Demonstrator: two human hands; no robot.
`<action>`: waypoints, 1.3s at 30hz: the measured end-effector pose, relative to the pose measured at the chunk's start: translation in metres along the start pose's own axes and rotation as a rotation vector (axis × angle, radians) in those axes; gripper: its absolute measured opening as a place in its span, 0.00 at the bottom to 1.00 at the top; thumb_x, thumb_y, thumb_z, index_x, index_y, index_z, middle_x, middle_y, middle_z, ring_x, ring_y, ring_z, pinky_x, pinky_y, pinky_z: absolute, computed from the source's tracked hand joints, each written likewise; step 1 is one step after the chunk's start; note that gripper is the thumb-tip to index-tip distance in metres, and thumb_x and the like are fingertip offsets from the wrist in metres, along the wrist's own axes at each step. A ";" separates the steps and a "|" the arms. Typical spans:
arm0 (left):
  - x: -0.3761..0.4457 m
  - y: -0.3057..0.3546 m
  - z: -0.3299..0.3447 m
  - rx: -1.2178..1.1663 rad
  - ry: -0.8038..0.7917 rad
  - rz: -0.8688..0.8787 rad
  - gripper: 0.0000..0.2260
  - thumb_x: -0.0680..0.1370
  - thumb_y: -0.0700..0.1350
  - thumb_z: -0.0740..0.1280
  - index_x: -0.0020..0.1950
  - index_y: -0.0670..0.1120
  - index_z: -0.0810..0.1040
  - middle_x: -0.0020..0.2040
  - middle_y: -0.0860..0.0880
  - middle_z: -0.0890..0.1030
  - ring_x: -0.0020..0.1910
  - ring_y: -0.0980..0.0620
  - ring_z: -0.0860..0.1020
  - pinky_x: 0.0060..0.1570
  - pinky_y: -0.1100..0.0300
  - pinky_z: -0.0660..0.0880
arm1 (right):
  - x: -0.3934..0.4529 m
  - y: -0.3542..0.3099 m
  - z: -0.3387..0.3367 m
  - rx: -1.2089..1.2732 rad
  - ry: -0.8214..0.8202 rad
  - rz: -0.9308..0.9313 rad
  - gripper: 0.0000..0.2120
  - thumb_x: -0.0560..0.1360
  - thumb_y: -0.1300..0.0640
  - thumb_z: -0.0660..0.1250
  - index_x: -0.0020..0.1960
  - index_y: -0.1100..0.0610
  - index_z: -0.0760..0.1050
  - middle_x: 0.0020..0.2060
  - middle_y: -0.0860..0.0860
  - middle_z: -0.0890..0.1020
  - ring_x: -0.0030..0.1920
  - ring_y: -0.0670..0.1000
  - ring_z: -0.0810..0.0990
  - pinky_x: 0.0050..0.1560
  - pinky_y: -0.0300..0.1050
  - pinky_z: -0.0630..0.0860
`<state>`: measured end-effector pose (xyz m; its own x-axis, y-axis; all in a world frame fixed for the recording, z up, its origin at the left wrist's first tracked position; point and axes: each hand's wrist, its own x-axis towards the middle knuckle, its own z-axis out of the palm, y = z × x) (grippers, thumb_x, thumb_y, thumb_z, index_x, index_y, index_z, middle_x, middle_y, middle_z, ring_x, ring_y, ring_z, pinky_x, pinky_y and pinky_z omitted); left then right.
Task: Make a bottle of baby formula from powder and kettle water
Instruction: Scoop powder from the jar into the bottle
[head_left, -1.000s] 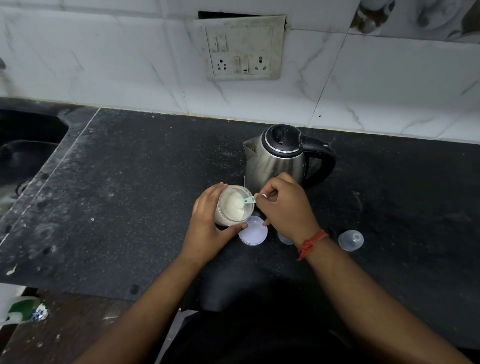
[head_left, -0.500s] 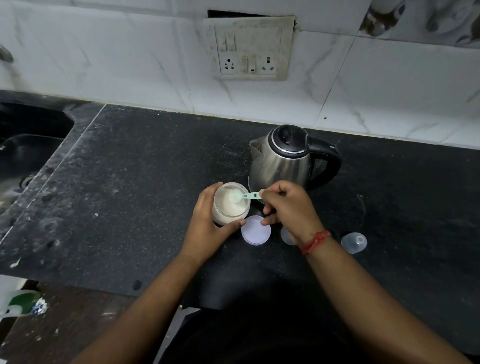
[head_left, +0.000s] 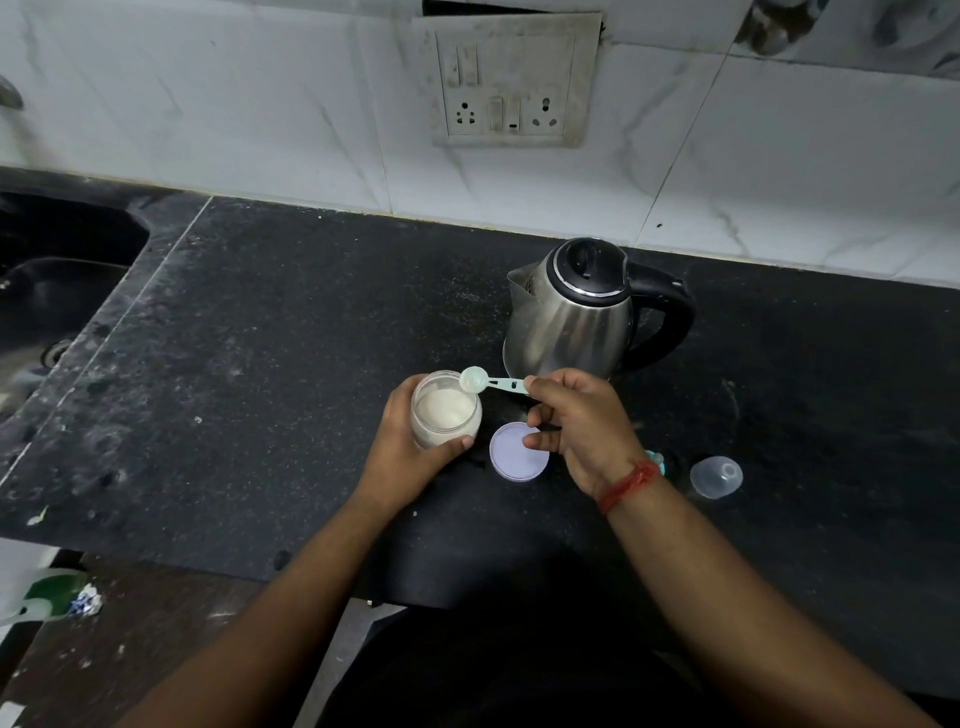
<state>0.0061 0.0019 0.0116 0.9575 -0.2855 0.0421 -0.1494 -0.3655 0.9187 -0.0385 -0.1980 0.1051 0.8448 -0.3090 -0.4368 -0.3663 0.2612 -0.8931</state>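
A: Containers first. What's in the jar?

B: Clear jar (head_left: 445, 410), open mouth, roughly half full of pale powder (head_left: 442, 406). It stands upright on the black counter (head_left: 249, 374), near centre. Left hand (head_left: 410, 457) grips it, fingers curled round the far-left wall, thumb across the near side.

A: Its lid?

B: Round pale lid (head_left: 517, 451), flat on the counter just right of the jar, apart from it. A right fingertip overlaps the lid's right edge; contact or hover, cannot tell.

A: The scoop?

B: Light green scoop (head_left: 491, 383), pinched by the handle between thumb and fingers of the right hand (head_left: 582, 426). Bowl sits over the jar's far-right rim, above the powder. Long axis runs nearly level, left to right; bowl end points left, handle end right into the hand. Bowl faces up. There's a pale coating inside; whether it holds a full measure, cannot tell.

A: Kettle?

B: Steel kettle (head_left: 571, 317), black lid closed, upright, just far of the right hand. Spout points left, black handle right. Contents hidden.

A: Anything else?

B: A clear domed cap (head_left: 716, 476) on the counter, right of the right wrist, well apart from the jar. A small teal piece (head_left: 655, 459) peeks out beside the red wrist thread (head_left: 628, 487); too covered to identify. Switch-and-socket plate (head_left: 511, 83) on the far tiled wall. Dark sink (head_left: 62, 270) at far left.
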 end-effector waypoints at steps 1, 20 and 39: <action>0.000 -0.001 -0.001 -0.001 -0.002 -0.002 0.35 0.69 0.43 0.82 0.70 0.56 0.69 0.68 0.57 0.74 0.69 0.61 0.72 0.68 0.67 0.68 | 0.000 0.000 0.001 -0.001 0.002 0.003 0.08 0.78 0.61 0.70 0.41 0.59 0.75 0.30 0.51 0.75 0.30 0.47 0.75 0.25 0.41 0.76; -0.001 0.000 -0.014 0.063 -0.042 -0.073 0.49 0.66 0.66 0.73 0.81 0.52 0.56 0.78 0.57 0.60 0.78 0.58 0.60 0.78 0.55 0.60 | -0.010 -0.011 -0.006 0.138 0.001 0.046 0.07 0.78 0.63 0.69 0.41 0.58 0.76 0.32 0.52 0.74 0.30 0.47 0.74 0.24 0.40 0.75; 0.005 0.081 0.070 0.050 -0.273 0.272 0.30 0.75 0.54 0.73 0.75 0.52 0.67 0.71 0.54 0.71 0.73 0.56 0.70 0.73 0.58 0.68 | -0.036 -0.026 -0.117 0.270 0.215 0.006 0.07 0.79 0.61 0.69 0.42 0.56 0.78 0.29 0.47 0.77 0.31 0.45 0.76 0.26 0.38 0.74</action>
<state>-0.0189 -0.0911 0.0591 0.7813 -0.6007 0.1695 -0.4072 -0.2847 0.8678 -0.1051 -0.3002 0.1320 0.7310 -0.4848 -0.4802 -0.2300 0.4875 -0.8423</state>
